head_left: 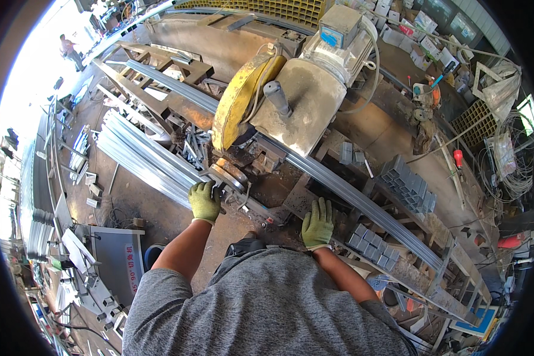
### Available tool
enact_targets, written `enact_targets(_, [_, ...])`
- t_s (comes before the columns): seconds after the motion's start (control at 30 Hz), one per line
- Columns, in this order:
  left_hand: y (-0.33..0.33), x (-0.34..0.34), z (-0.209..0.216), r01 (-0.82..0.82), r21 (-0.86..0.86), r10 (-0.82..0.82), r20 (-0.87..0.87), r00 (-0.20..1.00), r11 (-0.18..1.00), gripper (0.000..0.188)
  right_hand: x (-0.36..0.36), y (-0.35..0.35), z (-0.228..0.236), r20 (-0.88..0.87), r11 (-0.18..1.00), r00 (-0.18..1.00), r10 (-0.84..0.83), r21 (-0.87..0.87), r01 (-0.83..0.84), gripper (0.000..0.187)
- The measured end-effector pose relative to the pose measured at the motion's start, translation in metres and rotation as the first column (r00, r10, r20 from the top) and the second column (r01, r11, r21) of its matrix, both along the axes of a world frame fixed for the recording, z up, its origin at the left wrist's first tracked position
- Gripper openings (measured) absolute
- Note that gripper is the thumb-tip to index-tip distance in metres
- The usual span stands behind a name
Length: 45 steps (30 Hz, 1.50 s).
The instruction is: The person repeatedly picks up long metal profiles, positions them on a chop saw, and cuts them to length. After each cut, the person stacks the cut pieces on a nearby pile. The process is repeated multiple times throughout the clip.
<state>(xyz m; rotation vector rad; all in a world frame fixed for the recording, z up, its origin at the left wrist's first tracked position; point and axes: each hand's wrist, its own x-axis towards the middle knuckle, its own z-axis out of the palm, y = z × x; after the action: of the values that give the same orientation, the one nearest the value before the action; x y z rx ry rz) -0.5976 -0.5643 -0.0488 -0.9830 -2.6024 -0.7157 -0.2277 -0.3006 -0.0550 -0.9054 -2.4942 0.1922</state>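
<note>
Head view has our gloved left hand (204, 203) left of centre, fingers loosely bent near the right end of a bundle of loose silvery bars (145, 157); we cannot tell whether it grips anything. Our gloved right hand (318, 224), just right of centre, is wide, its fingers straight and slightly apart, at the dark metal plate (301, 197); contact is unclear to us. Above our hands, long grey bars (362, 202) run from the upper left, beneath the saw's yellow guard (234, 107), to the lower right. Short cut pieces sit in two groups, one right of centre (408, 185), another lower (374, 246).
</note>
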Motion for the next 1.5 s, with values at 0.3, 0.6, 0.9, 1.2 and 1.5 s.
enact_targets(0.3, [-0.0002, -0.0005, 0.0005, 0.013, 0.008, -0.013, -0.019, 1.000, 1.000, 0.029, -0.0007, 0.0003, 0.0004, -0.012, 1.000, 1.000, -0.005, -0.010, 0.005, 0.057])
enact_targets(0.6, [0.0001, 0.0009, 0.0024, -0.003, 0.004, 0.003, -0.011, 1.000, 1.000, 0.029, -0.0011, -0.0001, 0.0011, -0.021, 1.000, 1.000, 0.006, 0.000, -0.006, 0.057])
enact_targets(0.9, [0.0003, -0.0007, 0.0005, 0.004, 0.020, -0.003, -0.008, 1.000, 1.000, 0.029, -0.0008, 0.0005, -0.0009, -0.042, 1.000, 0.999, 0.022, -0.004, -0.022, 0.057])
enact_targets(1.2, [0.0008, 0.0002, 0.0021, 0.001, 0.012, -0.001, -0.006, 1.000, 1.000, 0.028, -0.0010, -0.0003, -0.0016, -0.020, 1.000, 1.000, 0.006, 0.001, -0.006, 0.058])
enact_targets(1.5, [0.0004, 0.0000, 0.0014, 0.009, 0.016, -0.008, -0.018, 1.000, 1.000, 0.027, -0.0008, -0.0005, 0.0004, -0.033, 1.000, 0.999, 0.010, 0.001, -0.010, 0.056])
